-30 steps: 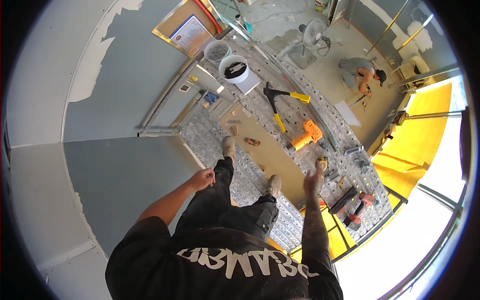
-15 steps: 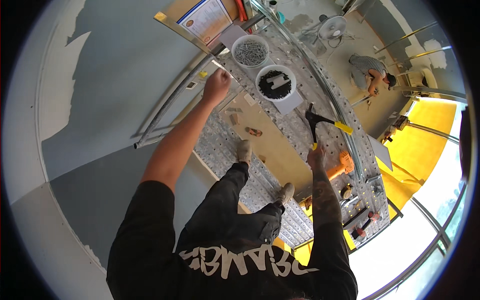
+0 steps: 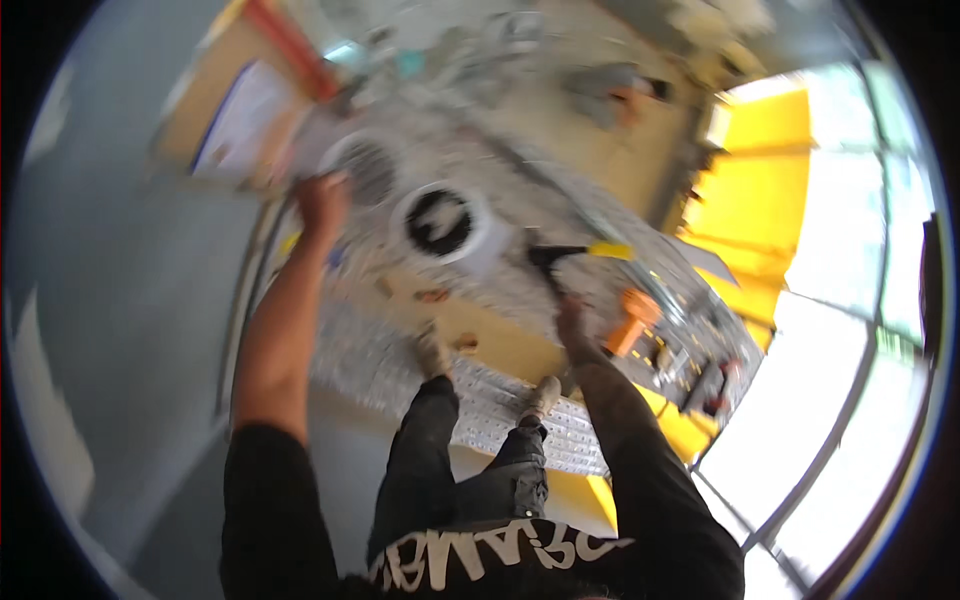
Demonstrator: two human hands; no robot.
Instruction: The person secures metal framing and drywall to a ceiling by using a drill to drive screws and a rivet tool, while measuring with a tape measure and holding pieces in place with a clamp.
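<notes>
My right hand [image 3: 571, 318] is closed around one handle of a black two-handled pliers-like tool [image 3: 552, 256]. Its other handle, with a yellow grip, points off to the right, so the handles are spread wide. My left hand [image 3: 322, 205], blurred by motion, is curled closed beside a white bucket of grey screws [image 3: 368, 170]; whatever its fingers hold, if anything, is hidden. Between the two hands stands a second white bucket [image 3: 438, 222], with black screws and a pale flat piece in it.
An orange power drill [image 3: 634, 318] lies right of my right hand, with other tools beyond it. Metal channels [image 3: 590, 205] run along the perforated platform [image 3: 370, 355] under my feet. A framed sheet [image 3: 240, 125] leans at upper left. Another person [image 3: 608, 92] crouches on the floor below.
The view has swung, so the buckets, tool and platform sit further left and the picture is blurred. My right hand still grips the pliers-like tool; my left hand remains near the grey screws.
</notes>
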